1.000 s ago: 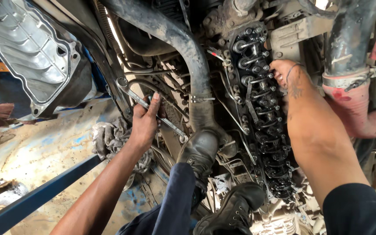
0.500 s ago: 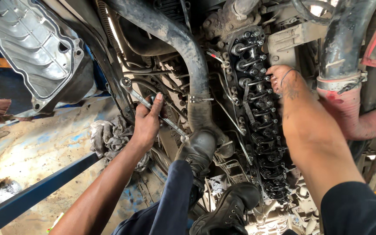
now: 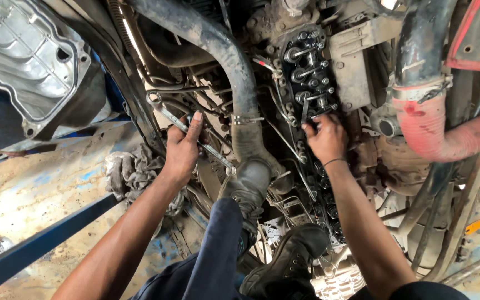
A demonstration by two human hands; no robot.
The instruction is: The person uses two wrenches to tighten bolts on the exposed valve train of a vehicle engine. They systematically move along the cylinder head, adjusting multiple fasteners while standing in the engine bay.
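Apparently left hand (image 3: 181,150) grips wrench (image 3: 187,130); right hand (image 3: 324,139) on valve gear (image 3: 309,66).

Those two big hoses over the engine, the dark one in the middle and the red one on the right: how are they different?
The dark hose is black and dusty, while the red hose is pinkish red with worn, scuffed patches. The dark hose runs diagonally down the middle toward the boot; the red hose bends sharply out to the right edge. The red hose joins a black pipe under a metal clamp; the dark hose has a clamp lower down. Both are thick, curved and dirty.
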